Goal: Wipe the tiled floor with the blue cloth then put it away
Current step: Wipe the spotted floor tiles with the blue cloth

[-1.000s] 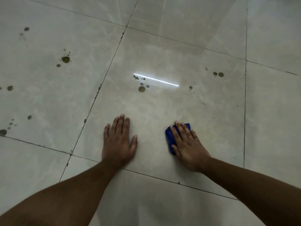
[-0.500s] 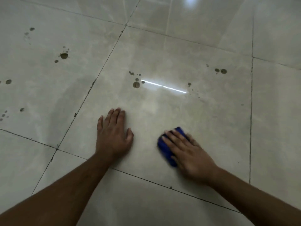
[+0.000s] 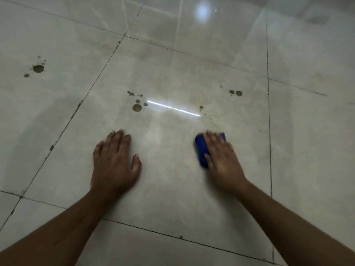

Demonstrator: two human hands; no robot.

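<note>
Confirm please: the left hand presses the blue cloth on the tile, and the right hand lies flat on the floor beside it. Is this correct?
Not quite: the hands are swapped. In the head view the right hand presses the blue cloth on the tile, and the left hand lies flat on the floor beside it.

Tiled floor [image 3: 172,198] bears blue cloth [image 3: 201,150], dark spots [image 3: 136,107].

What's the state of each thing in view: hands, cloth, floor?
left hand: flat on the floor, fingers straight, holding nothing.
right hand: pressing the cloth down with straight fingers, motion-blurred.
blue cloth: bunched under the right hand, on the floor.
tiled floor: glossy, brown spots unwiped ahead of the hands.
brown spots: scattered clusters, apart from the cloth.
</note>
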